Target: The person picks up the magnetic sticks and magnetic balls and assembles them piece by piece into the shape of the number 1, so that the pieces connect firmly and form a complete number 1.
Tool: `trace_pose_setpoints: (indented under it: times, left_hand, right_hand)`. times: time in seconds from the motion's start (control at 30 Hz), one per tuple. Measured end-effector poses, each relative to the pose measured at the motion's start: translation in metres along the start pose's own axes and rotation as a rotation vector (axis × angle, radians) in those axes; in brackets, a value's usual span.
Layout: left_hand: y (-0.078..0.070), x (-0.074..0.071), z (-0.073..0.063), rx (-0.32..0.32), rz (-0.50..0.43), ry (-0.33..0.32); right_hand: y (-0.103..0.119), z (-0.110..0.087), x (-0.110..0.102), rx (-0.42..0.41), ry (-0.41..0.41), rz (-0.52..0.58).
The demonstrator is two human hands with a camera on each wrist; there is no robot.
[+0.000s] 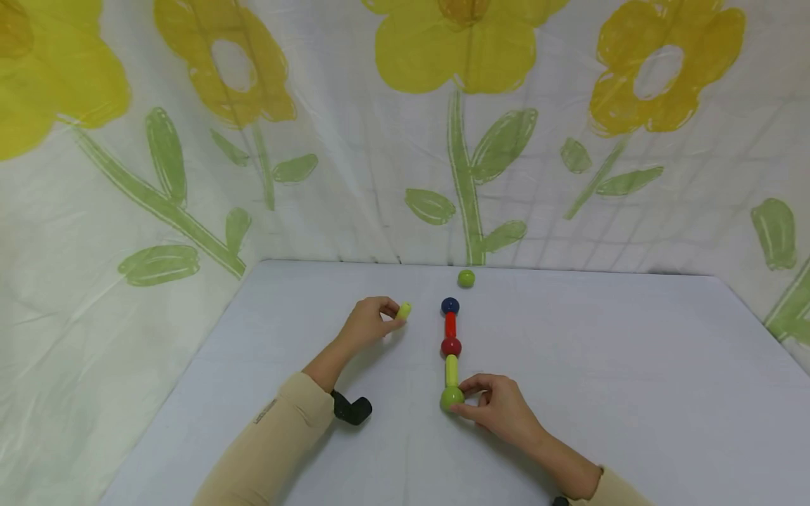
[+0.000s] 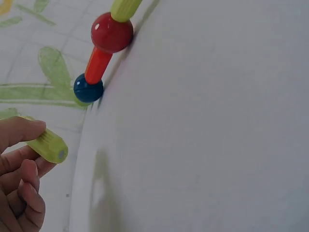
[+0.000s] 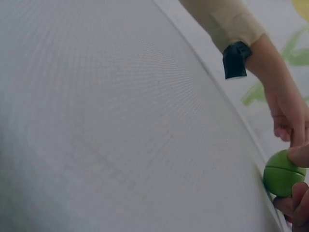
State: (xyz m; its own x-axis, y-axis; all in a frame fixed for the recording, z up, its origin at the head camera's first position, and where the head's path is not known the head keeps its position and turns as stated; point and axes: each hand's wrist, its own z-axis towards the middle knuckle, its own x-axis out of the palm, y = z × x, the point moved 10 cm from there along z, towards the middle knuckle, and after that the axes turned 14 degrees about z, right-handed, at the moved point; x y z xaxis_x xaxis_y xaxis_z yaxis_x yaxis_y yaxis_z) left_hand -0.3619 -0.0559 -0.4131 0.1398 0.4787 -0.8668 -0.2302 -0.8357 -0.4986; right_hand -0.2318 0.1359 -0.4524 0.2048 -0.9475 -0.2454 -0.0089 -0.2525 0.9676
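Your left fingers [image 2: 21,131] pinch the yellow-green ribbed plastic-looking rod [image 2: 49,146], end exposed; right fingers [image 1: 481,380] clamp the glossy green ball [image 1: 451,399], likely steadying the multicoloured ball-and-rod chain [image 1: 451,346] ahead of them.

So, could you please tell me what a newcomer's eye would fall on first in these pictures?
Probably the big yellow flowers on the white backdrop behind the table. Next comes the bright chain of balls and rods mid-table, with the right hand gripping the green ball at its near end. To its left, the left hand pinches a separate yellow-green rod.
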Motion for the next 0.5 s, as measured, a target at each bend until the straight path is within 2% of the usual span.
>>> trace_pose_setpoints:
  times: [0.1, 0.27, 0.5]
  left_hand:
    - [0.002, 0.006, -0.009, -0.046, -0.151, 0.03]
    - [0.001, 0.015, -0.025, -0.109, -0.335, 0.083]
    - [-0.002, 0.032, -0.045, -0.15, -0.481, 0.178]
  right_hand:
    - [0.0, 0.0, 0.0, 0.0, 0.001, 0.001]
    - [0.0, 0.0, 0.0, -0.003, 0.001, -0.002]
    - [-0.002, 0.001, -0.001, 0.006, -0.002, -0.005]
